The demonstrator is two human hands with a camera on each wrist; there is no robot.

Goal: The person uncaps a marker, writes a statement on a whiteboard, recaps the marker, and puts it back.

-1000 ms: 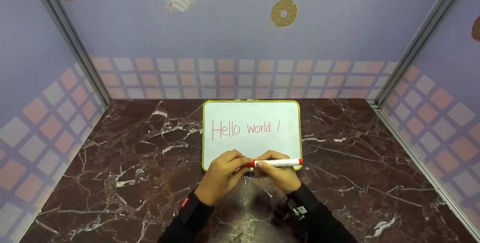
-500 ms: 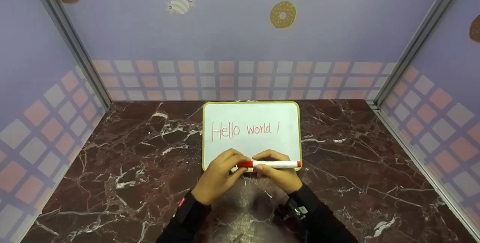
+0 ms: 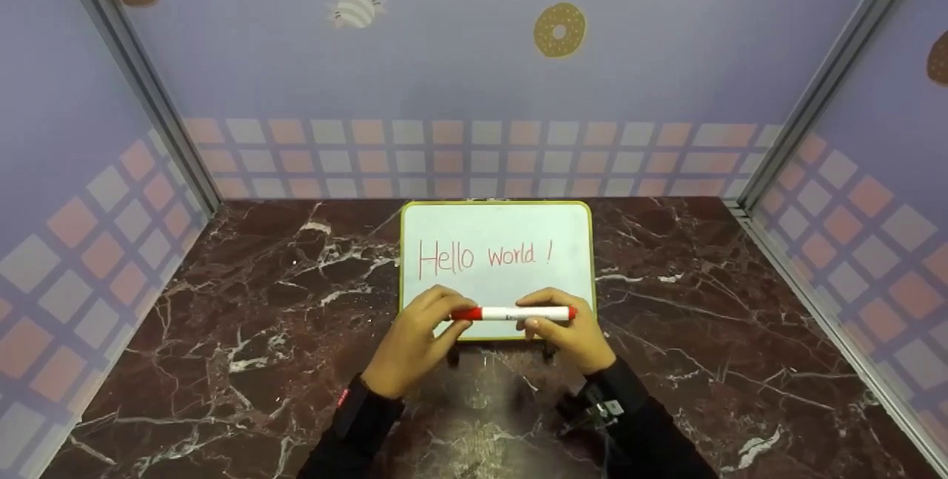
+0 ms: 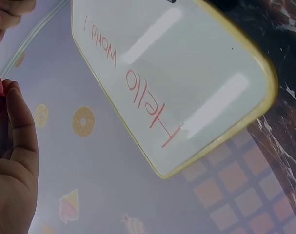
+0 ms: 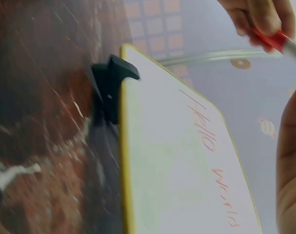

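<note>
A white marker (image 3: 511, 313) with a red cap (image 3: 467, 313) is held level between both hands, in front of a small whiteboard. My left hand (image 3: 418, 338) pinches the capped end between thumb and fingers. Around the red-tipped other end, my right hand (image 3: 566, 329) holds the barrel with thumb and fingers. The whiteboard (image 3: 489, 227) has a yellow rim and carries "Hello world !" in red writing. In the right wrist view, the left fingers show on the red cap (image 5: 274, 39), and a black foot (image 5: 111, 85) clasps the board's lower edge.
The board stands on a dark red marble-patterned table (image 3: 296, 360). A purple back wall (image 3: 474, 79) with donut pictures and pink and white squares rises behind it, with side walls at left and right.
The hands have moved apart and the marker has shifted left and slightly up. More of the board's lower edge and its black feet now show.
</note>
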